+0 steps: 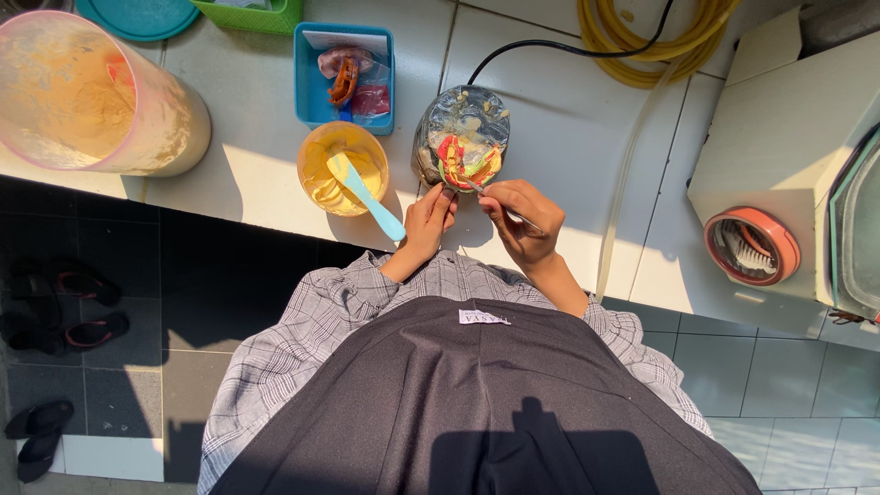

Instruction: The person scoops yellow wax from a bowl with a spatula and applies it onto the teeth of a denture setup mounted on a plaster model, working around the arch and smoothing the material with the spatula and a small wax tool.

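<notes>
Left hand (429, 220) steadying blender jar (461, 137) at worktop (568, 137) front edge; right hand (522, 215) clamped on knife (500, 203), chillies (463, 160) already inside, uncut.

Yellow hose (642, 46), blue tray (307, 92), pink-rimmed bucket (92, 92), black sandals (64, 316).

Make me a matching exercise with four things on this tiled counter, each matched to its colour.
Things:
1. spatula
2. small tray
3. coiled hose
4. power cord

Colours:
A. yellow
B. black
C. light blue with a pale head
D. bright blue

Pairs: 1-C, 2-D, 3-A, 4-B
</notes>
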`<state>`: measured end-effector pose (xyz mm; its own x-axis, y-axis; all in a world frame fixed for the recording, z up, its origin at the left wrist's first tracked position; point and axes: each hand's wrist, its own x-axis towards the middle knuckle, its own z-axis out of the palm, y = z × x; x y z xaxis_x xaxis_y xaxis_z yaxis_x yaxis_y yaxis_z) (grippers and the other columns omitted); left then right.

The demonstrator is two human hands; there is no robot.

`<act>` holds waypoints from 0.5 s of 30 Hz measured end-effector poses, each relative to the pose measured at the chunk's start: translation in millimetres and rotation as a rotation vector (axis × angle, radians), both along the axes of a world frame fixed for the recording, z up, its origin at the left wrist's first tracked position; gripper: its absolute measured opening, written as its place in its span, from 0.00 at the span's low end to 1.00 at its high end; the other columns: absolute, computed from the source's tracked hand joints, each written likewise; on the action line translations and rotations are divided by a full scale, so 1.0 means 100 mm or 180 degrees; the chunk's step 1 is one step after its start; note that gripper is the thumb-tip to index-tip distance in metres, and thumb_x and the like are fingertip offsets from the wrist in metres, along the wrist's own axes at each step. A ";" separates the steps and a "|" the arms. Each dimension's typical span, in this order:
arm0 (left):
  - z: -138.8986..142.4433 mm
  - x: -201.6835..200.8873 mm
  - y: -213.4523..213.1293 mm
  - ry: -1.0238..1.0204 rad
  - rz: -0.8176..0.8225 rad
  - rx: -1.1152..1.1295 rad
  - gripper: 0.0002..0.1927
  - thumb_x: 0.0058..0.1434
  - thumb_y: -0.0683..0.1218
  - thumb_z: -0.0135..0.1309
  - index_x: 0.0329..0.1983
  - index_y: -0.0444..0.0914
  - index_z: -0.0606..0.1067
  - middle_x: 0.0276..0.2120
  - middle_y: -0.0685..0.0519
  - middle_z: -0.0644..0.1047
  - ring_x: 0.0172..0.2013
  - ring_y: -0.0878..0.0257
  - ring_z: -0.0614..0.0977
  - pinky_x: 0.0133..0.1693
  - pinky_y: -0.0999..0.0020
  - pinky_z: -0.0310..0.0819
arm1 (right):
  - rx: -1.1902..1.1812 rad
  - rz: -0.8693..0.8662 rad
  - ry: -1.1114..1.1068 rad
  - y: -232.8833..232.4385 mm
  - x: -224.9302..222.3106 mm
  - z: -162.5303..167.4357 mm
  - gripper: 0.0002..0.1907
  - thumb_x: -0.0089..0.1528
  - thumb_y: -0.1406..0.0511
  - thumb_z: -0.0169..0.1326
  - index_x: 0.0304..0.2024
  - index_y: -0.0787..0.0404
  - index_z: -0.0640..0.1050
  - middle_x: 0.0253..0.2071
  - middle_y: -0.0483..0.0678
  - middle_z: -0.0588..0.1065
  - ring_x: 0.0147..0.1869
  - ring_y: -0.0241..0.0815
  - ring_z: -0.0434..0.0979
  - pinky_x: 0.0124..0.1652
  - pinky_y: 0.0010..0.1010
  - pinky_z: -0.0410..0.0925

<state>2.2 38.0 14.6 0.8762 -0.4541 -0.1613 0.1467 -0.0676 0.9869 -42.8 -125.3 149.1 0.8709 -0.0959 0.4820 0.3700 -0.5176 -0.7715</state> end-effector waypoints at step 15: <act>-0.02 -0.02 0.00 0.0054 0.0016 -0.0069 0.21 0.77 0.54 0.39 0.32 0.37 0.70 0.15 0.59 0.66 0.18 0.73 0.65 0.23 0.74 0.57 | -0.0450 0.0064 -0.0164 -0.01 0.06 0.03 0.06 0.64 0.71 0.64 0.39 0.67 0.79 0.36 0.51 0.78 0.38 0.44 0.80 0.37 0.31 0.72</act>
